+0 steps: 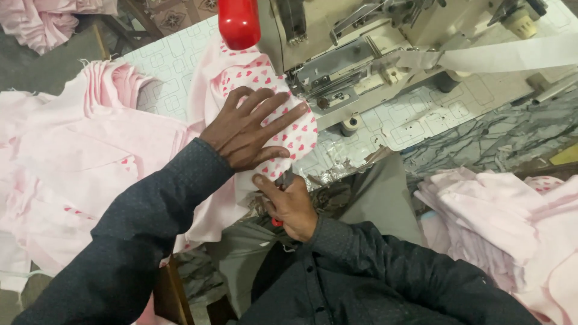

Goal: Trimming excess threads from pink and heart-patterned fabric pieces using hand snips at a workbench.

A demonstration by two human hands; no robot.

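My left hand (250, 127) lies flat, fingers spread, on a pink cloth printed with red hearts (298, 137), pressing it onto the sewing machine table next to the presser foot (328, 99). My right hand (289, 203) is below it at the table's front edge, closed around a small red-handled tool (277, 222), its thumb touching the cloth's lower edge. The tool is mostly hidden in my fist. The cream sewing machine (361, 42) stands behind the cloth.
A red cylinder (239, 23) sits on the machine's left. A white fabric strip (512, 57) feeds into the machine from the right. Piles of pink cloth lie at left (90, 138) and at right (500, 222). The table (421, 117) has a patterned top.
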